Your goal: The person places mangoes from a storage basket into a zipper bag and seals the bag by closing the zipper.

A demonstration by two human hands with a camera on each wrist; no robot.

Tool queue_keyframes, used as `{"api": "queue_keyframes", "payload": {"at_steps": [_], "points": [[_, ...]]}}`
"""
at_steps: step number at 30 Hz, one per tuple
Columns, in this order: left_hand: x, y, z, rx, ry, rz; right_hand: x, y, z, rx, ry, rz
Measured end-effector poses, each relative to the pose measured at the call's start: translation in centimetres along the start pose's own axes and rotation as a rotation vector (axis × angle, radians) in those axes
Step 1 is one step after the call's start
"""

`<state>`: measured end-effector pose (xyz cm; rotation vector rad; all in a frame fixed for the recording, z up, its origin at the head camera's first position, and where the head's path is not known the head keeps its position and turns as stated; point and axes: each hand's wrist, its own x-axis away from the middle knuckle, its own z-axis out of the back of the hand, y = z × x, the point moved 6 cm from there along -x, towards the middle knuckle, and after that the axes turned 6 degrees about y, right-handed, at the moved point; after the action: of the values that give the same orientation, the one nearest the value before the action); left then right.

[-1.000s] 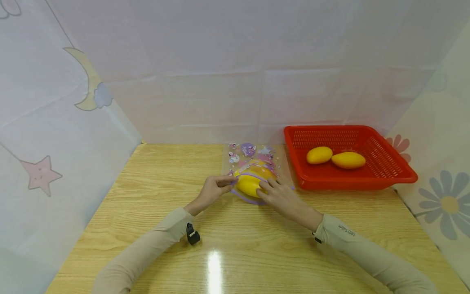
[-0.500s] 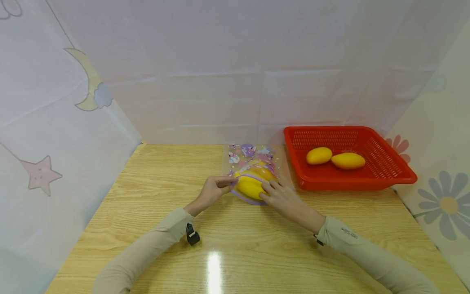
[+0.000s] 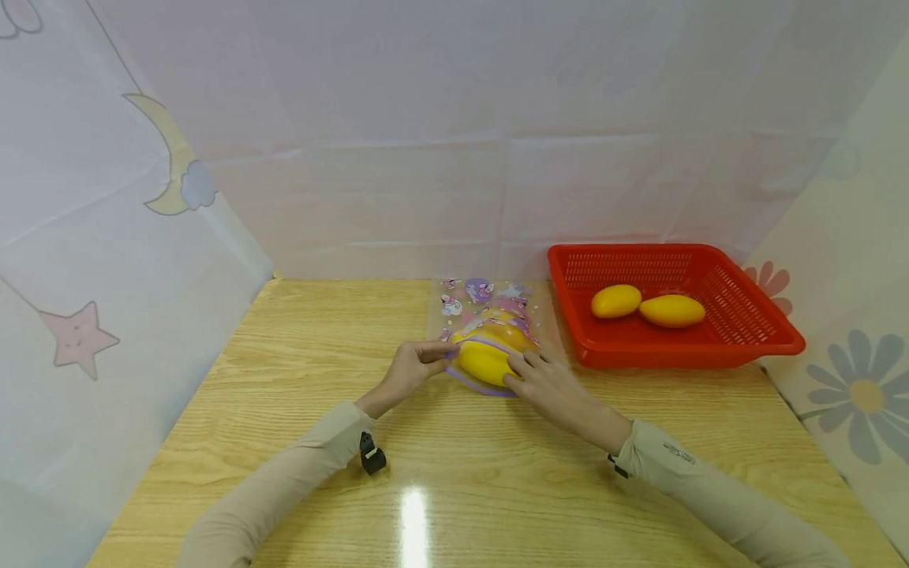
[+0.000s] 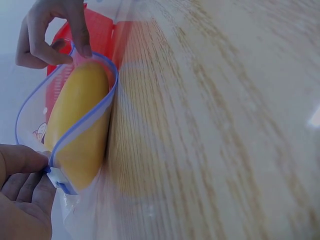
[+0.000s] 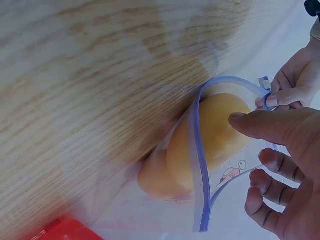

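A clear printed zip bag (image 3: 452,305) with a purple-edged mouth lies on the table. One yellow mango (image 3: 484,363) sits in its mouth, and another mango (image 5: 156,175) shows deeper inside. My left hand (image 3: 412,371) pinches the left corner of the mouth between thumb and fingers, beside the small white slider (image 4: 59,179). At the other end of the mouth is my right hand (image 3: 554,394). Its thumb (image 5: 265,125) reaches over the near mango's end in the right wrist view, while the other fingers are loosely bent, apart from the thumb.
A red plastic basket (image 3: 682,349) stands right of the bag, close to the back wall. Two more mangoes lie in it, a left mango (image 3: 616,302) and a right mango (image 3: 672,311). Printed sheets (image 3: 398,189) enclose the wooden table (image 3: 454,489) at the back and sides.
The right hand has shifted slightly right and toward the person, uncovering more of the near mango's right end. The left hand keeps its pinch on the bag's corner.
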<state>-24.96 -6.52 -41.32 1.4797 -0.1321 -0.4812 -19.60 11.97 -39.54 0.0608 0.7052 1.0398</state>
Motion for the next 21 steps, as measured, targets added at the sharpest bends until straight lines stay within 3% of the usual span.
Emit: {"api": "queue_keyframes", "payload": {"at_steps": [11,21], "points": [[0.0,-0.07,0.03,-0.007,0.003,0.009,0.29,0.16,-0.41,0.027,-0.113,-0.025],[0.05,-0.12,0.04,-0.015,0.001,0.009,0.39,0.23,-0.19,0.016,-0.078,-0.022]]}}
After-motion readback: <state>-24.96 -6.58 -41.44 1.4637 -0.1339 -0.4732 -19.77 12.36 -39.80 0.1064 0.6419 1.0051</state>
